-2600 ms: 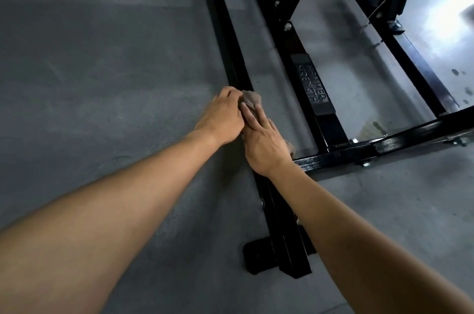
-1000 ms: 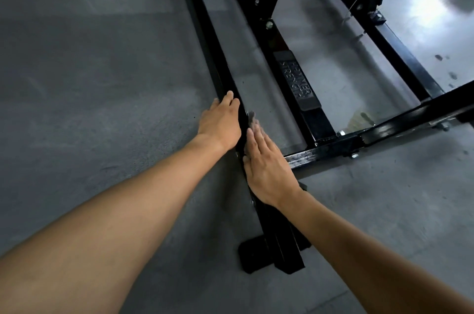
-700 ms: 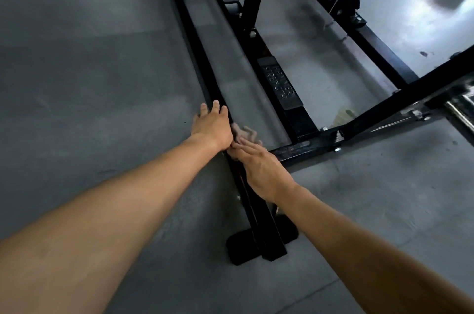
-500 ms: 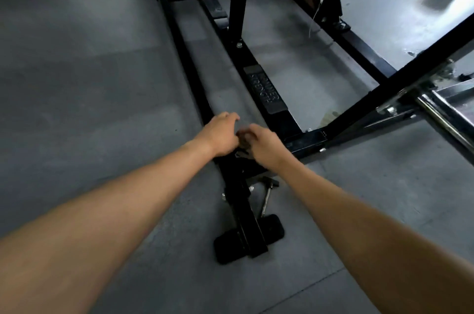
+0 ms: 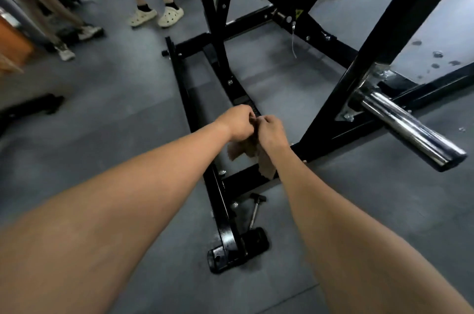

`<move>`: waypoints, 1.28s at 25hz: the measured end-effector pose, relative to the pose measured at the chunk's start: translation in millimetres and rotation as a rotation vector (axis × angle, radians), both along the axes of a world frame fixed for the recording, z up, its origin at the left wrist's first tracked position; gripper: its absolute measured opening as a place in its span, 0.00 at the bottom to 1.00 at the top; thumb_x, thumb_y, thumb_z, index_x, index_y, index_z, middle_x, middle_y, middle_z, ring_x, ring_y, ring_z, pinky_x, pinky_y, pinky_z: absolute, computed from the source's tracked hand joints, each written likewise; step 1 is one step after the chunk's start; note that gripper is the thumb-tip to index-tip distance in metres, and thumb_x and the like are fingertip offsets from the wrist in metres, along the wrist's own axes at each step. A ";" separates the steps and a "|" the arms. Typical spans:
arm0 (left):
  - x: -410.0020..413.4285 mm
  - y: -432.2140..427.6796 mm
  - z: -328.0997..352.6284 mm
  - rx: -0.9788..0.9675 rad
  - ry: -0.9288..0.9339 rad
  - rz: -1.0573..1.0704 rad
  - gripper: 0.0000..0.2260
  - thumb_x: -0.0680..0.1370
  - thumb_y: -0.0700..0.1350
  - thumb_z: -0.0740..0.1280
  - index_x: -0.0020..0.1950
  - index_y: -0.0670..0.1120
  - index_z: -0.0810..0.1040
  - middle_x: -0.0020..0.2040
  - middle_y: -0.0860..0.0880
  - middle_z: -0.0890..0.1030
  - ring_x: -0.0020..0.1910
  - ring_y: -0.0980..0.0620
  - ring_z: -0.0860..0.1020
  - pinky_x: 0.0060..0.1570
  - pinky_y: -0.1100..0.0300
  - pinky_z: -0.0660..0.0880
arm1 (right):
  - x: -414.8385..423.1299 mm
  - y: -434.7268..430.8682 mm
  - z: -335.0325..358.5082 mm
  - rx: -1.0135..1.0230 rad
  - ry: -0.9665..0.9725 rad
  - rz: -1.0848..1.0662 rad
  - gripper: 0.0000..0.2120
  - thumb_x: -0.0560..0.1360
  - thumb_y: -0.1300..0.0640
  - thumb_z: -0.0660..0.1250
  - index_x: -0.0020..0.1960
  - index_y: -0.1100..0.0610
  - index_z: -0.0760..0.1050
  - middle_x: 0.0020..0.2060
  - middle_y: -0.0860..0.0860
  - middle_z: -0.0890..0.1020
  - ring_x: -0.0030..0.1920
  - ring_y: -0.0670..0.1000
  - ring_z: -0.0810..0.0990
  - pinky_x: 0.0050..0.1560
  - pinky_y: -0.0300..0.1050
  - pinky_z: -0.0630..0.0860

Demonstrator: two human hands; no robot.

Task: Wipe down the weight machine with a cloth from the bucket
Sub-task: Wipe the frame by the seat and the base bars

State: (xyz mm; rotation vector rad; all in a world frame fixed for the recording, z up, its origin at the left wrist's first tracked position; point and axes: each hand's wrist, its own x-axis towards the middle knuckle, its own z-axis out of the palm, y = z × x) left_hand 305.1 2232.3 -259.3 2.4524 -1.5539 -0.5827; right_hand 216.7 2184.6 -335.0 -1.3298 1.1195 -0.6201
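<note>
Left hand [image 5: 238, 122]: your fingers were curled and pinched the top of the cloth [image 5: 237, 151], knuckles against the other hand.
Right hand [image 5: 272, 131]: you gripped the same cloth from its right side, fingers curled in toward the left hand.
Cloth: tan and bunched, it hung from between your two hands, its lowest corner beside your right wrist. The head view did not show whether it touched the metal below.
Weight machine [image 5: 223, 211]: its black base rail ran under your hands and on toward you.
Slanted post [image 5: 359, 69]: it rose just right of your right hand.
Chrome sleeve [image 5: 407, 129]: well to the right of your right hand.
Loose pin [image 5: 255, 211]: it lay on the grey floor [image 5: 115, 139] below your right forearm, beside the rail.
Bystanders [image 5: 156, 16]: legs and pale shoes stood far beyond your left hand.
</note>
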 end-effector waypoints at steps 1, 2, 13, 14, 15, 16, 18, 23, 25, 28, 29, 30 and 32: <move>-2.9 -4.7 4.0 0.004 -0.027 0.028 0.12 0.76 0.38 0.65 0.59 0.44 0.79 0.59 0.42 0.81 0.58 0.42 0.79 0.59 0.53 0.76 | -2.4 -1.6 6.1 -0.009 0.005 -0.006 0.12 0.82 0.54 0.58 0.52 0.57 0.79 0.46 0.55 0.83 0.48 0.57 0.81 0.48 0.52 0.78; -3.7 -7.9 4.1 0.002 -0.042 0.058 0.12 0.76 0.39 0.64 0.59 0.44 0.78 0.60 0.41 0.79 0.59 0.42 0.78 0.58 0.53 0.75 | -6.0 -1.9 8.2 -0.011 -0.008 -0.017 0.11 0.81 0.52 0.59 0.50 0.56 0.78 0.45 0.54 0.83 0.47 0.56 0.81 0.46 0.50 0.78; 22.3 -65.1 -60.0 -0.025 -0.064 -0.137 0.11 0.74 0.56 0.65 0.42 0.48 0.74 0.49 0.44 0.81 0.49 0.42 0.77 0.43 0.55 0.70 | -47.8 -19.6 -43.4 0.053 0.148 -0.093 0.17 0.78 0.59 0.60 0.32 0.53 0.77 0.30 0.47 0.77 0.35 0.50 0.75 0.34 0.42 0.70; 26.0 -73.9 -65.0 -0.014 -0.057 -0.175 0.14 0.74 0.57 0.65 0.39 0.47 0.74 0.46 0.44 0.80 0.47 0.41 0.77 0.41 0.55 0.68 | -42.1 -27.9 -46.0 0.104 0.128 -0.086 0.12 0.77 0.56 0.61 0.36 0.54 0.76 0.33 0.49 0.78 0.37 0.51 0.75 0.37 0.43 0.69; 31.9 -83.4 -70.1 -0.014 -0.043 -0.206 0.15 0.75 0.57 0.66 0.38 0.46 0.73 0.43 0.45 0.79 0.46 0.41 0.77 0.39 0.55 0.67 | -32.7 -34.7 -46.2 0.122 0.108 -0.063 0.09 0.75 0.51 0.63 0.39 0.54 0.76 0.37 0.51 0.79 0.40 0.52 0.76 0.41 0.44 0.71; 41.6 -94.5 -75.1 -0.034 -0.020 -0.222 0.16 0.75 0.57 0.67 0.37 0.45 0.74 0.40 0.45 0.79 0.44 0.41 0.77 0.38 0.55 0.67 | -18.5 -43.4 -48.6 0.121 0.082 -0.055 0.11 0.71 0.47 0.64 0.42 0.54 0.77 0.39 0.51 0.80 0.43 0.53 0.79 0.45 0.46 0.73; 70.7 -117.1 -84.3 -0.110 0.039 -0.219 0.17 0.74 0.57 0.68 0.38 0.43 0.76 0.36 0.47 0.78 0.43 0.41 0.79 0.37 0.55 0.69 | 12.2 -58.6 -53.0 0.115 0.079 -0.099 0.15 0.66 0.47 0.69 0.47 0.55 0.79 0.43 0.53 0.84 0.47 0.55 0.83 0.50 0.51 0.80; 147.8 -142.2 -97.2 -0.064 0.007 -0.285 0.23 0.74 0.67 0.69 0.36 0.47 0.73 0.37 0.48 0.79 0.40 0.44 0.77 0.38 0.56 0.67 | 75.2 -79.8 -46.9 -0.102 0.482 -0.186 0.15 0.71 0.48 0.76 0.51 0.54 0.78 0.44 0.53 0.85 0.46 0.55 0.83 0.47 0.52 0.81; 175.5 -152.0 -91.3 -0.004 -0.055 -0.384 0.23 0.75 0.67 0.68 0.45 0.47 0.76 0.50 0.45 0.82 0.49 0.42 0.79 0.42 0.56 0.69 | 104.5 -79.4 -36.3 -0.165 0.637 -0.207 0.09 0.74 0.52 0.71 0.52 0.53 0.78 0.45 0.54 0.84 0.47 0.57 0.83 0.49 0.53 0.81; 197.6 -174.4 -74.3 -0.052 -0.056 -0.485 0.20 0.77 0.64 0.69 0.54 0.47 0.77 0.59 0.43 0.82 0.59 0.40 0.79 0.47 0.54 0.70 | 131.5 -81.6 -17.3 -0.189 0.717 -0.200 0.08 0.74 0.60 0.64 0.49 0.55 0.81 0.41 0.57 0.85 0.43 0.62 0.84 0.47 0.55 0.83; 201.7 -181.8 -70.5 -0.075 -0.045 -0.524 0.19 0.77 0.63 0.70 0.53 0.48 0.76 0.59 0.43 0.82 0.60 0.40 0.78 0.48 0.54 0.70 | 135.8 -83.4 -9.4 -0.195 0.731 -0.233 0.10 0.73 0.63 0.63 0.48 0.55 0.82 0.40 0.58 0.85 0.41 0.61 0.83 0.44 0.51 0.83; 204.2 -189.2 -69.0 -0.096 -0.029 -0.568 0.19 0.77 0.63 0.70 0.51 0.49 0.74 0.59 0.43 0.82 0.59 0.40 0.78 0.49 0.54 0.70 | 137.2 -85.3 -4.0 -0.192 0.730 -0.289 0.11 0.73 0.66 0.62 0.47 0.57 0.82 0.38 0.58 0.84 0.39 0.60 0.83 0.38 0.46 0.82; 199.5 -200.5 -72.6 -0.135 0.041 -0.619 0.19 0.76 0.64 0.70 0.49 0.49 0.71 0.57 0.43 0.82 0.57 0.40 0.79 0.47 0.54 0.70 | 134.6 -81.6 11.7 -0.152 0.711 -0.408 0.13 0.74 0.69 0.60 0.45 0.58 0.82 0.34 0.56 0.83 0.31 0.57 0.82 0.27 0.40 0.78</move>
